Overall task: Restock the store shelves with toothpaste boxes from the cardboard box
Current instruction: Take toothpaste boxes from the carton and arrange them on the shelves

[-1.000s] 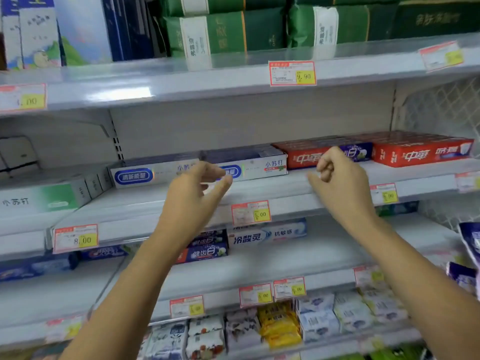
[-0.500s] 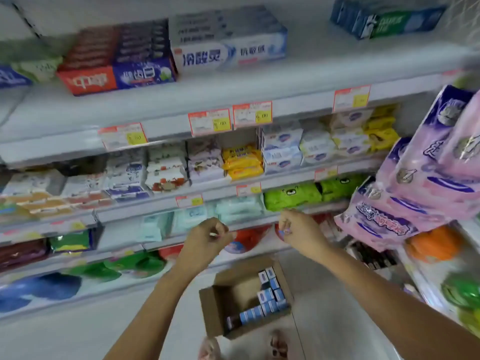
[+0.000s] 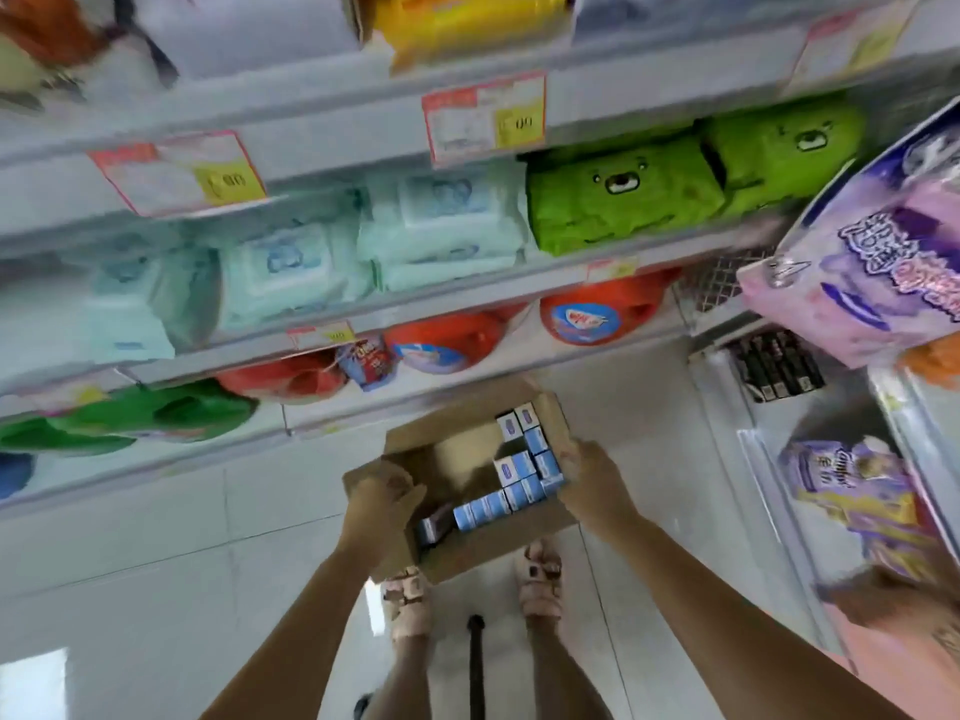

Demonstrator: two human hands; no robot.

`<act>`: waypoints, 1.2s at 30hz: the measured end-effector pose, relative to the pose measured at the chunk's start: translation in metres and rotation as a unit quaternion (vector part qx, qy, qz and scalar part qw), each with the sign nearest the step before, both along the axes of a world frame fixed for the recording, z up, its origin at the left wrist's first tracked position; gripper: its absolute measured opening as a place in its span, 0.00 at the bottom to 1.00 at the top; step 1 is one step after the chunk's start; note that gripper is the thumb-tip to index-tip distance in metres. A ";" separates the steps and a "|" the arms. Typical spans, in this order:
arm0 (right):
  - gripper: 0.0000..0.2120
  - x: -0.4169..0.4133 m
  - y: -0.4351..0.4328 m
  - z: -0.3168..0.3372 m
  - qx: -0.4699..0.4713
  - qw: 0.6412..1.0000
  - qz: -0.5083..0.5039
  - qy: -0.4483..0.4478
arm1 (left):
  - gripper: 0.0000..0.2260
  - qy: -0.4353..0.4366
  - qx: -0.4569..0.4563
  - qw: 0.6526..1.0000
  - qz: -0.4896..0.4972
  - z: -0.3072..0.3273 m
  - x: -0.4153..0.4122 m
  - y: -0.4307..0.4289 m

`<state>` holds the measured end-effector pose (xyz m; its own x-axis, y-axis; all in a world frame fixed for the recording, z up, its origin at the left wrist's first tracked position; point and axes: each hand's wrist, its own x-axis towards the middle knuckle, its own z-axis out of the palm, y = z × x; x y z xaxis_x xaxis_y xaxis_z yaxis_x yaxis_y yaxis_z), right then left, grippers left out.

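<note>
Left hand point(image 3: 382, 493) curls over left rim of cardboard box point(image 3: 462, 452), right hand point(image 3: 592, 475) at its right rim, grip unclear; lopsided lift could topple upright toothpaste boxes point(image 3: 524, 493) inside

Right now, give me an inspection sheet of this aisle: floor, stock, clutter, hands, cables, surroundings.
Surface: pale tiled floor; the cardboard box stands on it in front of the shelves.
Job's things: the cardboard box is open and partly full; toothpaste boxes stand on end along its right and near sides.
Clutter: a black stick between the feet; I cannot tell what it is.
Hands: left hand grips the box's left flap; right hand is at its right wall, fingers hidden.
Cables: nothing seen.
Surroundings: shelves with wipes packs, green packs and red tubs; pink packs on the right.
</note>
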<state>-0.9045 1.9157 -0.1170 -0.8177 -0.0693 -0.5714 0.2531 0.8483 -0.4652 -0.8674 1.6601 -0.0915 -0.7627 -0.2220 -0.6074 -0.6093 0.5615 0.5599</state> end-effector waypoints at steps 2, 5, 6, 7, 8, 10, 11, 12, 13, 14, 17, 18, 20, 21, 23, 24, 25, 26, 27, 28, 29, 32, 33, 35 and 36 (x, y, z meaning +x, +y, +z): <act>0.20 0.001 -0.006 -0.042 0.001 1.000 -0.011 -0.009 | 0.05 -0.022 -0.004 1.000 0.010 -0.044 0.004 -0.004; 0.29 -0.002 -0.017 -0.098 0.029 0.999 -0.012 -0.009 | 0.06 -0.033 -0.059 0.994 -0.085 -0.113 0.013 -0.013; 0.31 -0.004 -0.020 -0.115 0.047 0.999 0.002 -0.007 | 0.07 -0.031 -0.074 0.989 -0.124 -0.133 0.017 -0.017; 0.33 -0.007 -0.024 -0.132 0.062 0.998 0.012 -0.003 | 0.07 -0.027 -0.098 0.980 -0.170 -0.151 0.019 -0.020; 0.34 -0.010 -0.028 -0.148 0.071 0.997 0.015 -0.005 | 0.08 -0.013 -0.123 0.968 -0.218 -0.168 0.019 -0.023; 0.35 -0.018 -0.035 -0.179 0.082 0.996 0.028 -0.019 | 0.09 0.028 -0.172 0.945 -0.275 -0.195 0.020 -0.030; 0.36 -0.024 -0.039 -0.193 0.087 0.995 0.033 -0.031 | 0.12 0.043 -0.186 0.945 -0.267 -0.207 0.018 -0.035; 0.36 -0.029 -0.042 -0.206 0.090 0.995 0.030 -0.039 | 0.14 0.056 -0.194 0.949 -0.242 -0.218 0.018 -0.039; 0.37 -0.035 -0.045 -0.216 0.095 0.994 0.020 -0.043 | 0.16 0.061 -0.200 0.952 -0.224 -0.227 0.018 -0.043; 0.38 -0.040 -0.047 -0.226 0.104 0.994 0.007 -0.038 | 0.17 0.068 -0.210 0.951 -0.217 -0.232 0.019 -0.044; 0.40 -0.050 -0.060 -0.252 0.135 0.991 -0.016 -0.017 | 0.18 0.100 -0.224 0.948 -0.202 -0.241 0.026 -0.044; 0.40 -0.052 -0.066 -0.259 0.141 0.989 -0.034 -0.002 | 0.18 0.113 -0.220 0.949 -0.195 -0.243 0.028 -0.044; 0.39 -0.058 -0.076 -0.272 0.174 0.981 -0.077 0.040 | 0.17 0.139 -0.220 0.946 -0.195 -0.247 0.032 -0.042; 0.38 -0.061 -0.080 -0.278 0.196 0.975 -0.090 0.048 | 0.17 0.148 -0.221 0.944 -0.197 -0.248 0.033 -0.042; 0.38 -0.066 -0.083 -0.285 0.224 0.969 -0.098 0.032 | 0.16 0.159 -0.218 0.943 -0.194 -0.249 0.033 -0.041; 0.40 -0.067 -0.084 -0.288 0.232 0.968 -0.093 0.016 | 0.15 0.157 -0.215 0.945 -0.191 -0.250 0.032 -0.041; 0.41 -0.069 -0.085 -0.289 0.233 0.969 -0.082 0.004 | 0.15 0.154 -0.213 0.946 -0.189 -0.250 0.032 -0.041; 0.42 -0.070 -0.085 -0.290 0.232 0.970 -0.070 -0.004 | 0.14 0.151 -0.211 0.947 -0.189 -0.251 0.032 -0.041; 0.43 -0.070 -0.084 -0.289 0.226 0.972 -0.065 -0.010 | 0.13 0.154 -0.209 0.947 -0.192 -0.251 0.032 -0.042; 0.43 -0.071 -0.083 -0.290 0.218 0.974 -0.065 -0.016 | 0.13 0.155 -0.208 0.946 -0.197 -0.252 0.033 -0.043; 0.44 -0.071 -0.081 -0.289 0.208 0.976 -0.066 -0.023 | 0.12 0.150 -0.210 0.945 -0.203 -0.252 0.034 -0.043; 0.46 -0.069 -0.079 -0.274 0.179 0.982 -0.058 -0.032 | 0.13 0.111 -0.215 0.943 -0.227 -0.248 0.034 -0.043; 0.45 -0.067 -0.080 -0.265 0.170 0.984 -0.054 -0.029 | 0.13 0.090 -0.211 0.945 -0.233 -0.243 0.032 -0.039; 0.44 -0.061 -0.086 -0.242 0.140 0.989 -0.052 -0.018 | 0.12 0.008 -0.159 0.965 -0.208 -0.229 0.027 -0.027; 0.43 -0.057 -0.089 -0.228 0.114 0.992 -0.057 -0.016 | 0.12 -0.039 -0.093 0.984 -0.147 -0.218 0.023 -0.021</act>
